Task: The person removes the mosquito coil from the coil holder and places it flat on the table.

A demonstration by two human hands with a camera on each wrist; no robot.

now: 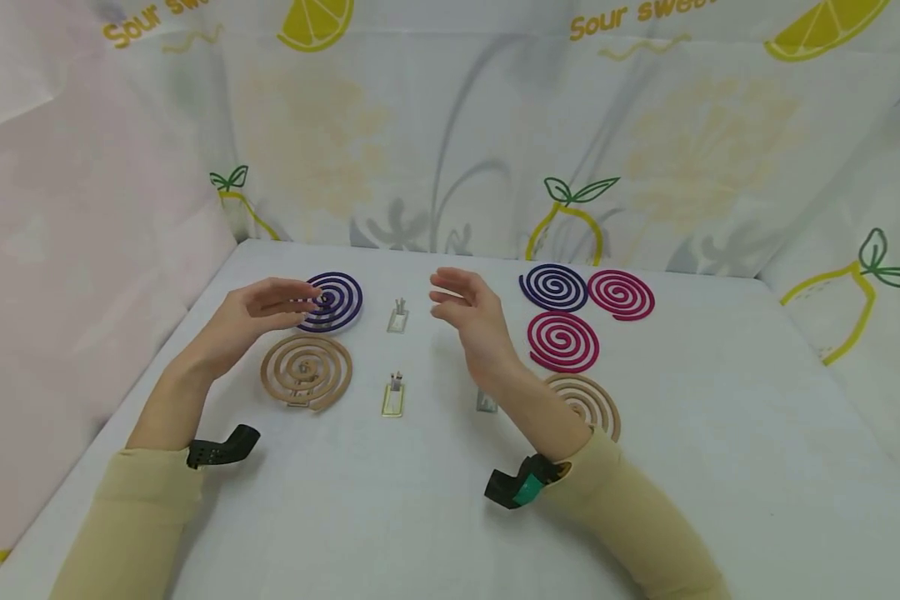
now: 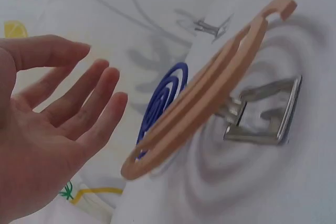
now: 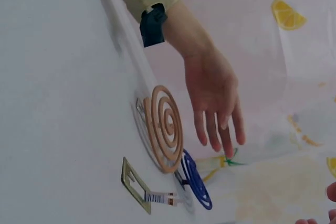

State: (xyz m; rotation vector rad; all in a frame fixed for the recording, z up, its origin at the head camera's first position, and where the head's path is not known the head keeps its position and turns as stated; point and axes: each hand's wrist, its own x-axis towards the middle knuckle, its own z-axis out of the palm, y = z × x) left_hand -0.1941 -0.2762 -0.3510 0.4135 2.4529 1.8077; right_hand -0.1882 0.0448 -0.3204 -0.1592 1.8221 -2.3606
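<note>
ok both are empty with fingers loose, left hand [image 1: 238, 315] beside the far-left purple coil [image 1: 329, 298], right hand [image 1: 482, 321] over the middle, so imo pinch a right-side pink coil [image 1: 562, 342] by its rim and lower it level onto a bare metal stand [image 1: 393, 402]

The left hand [image 3: 212, 90], fingers extended, is apart from a tan mosquito coil [image 3: 170, 126] and a blue mosquito coil [image 3: 197, 183]; a gold-coloured coil stand [image 3: 148, 196] sits on the white counter [image 3: 58, 103].
</note>
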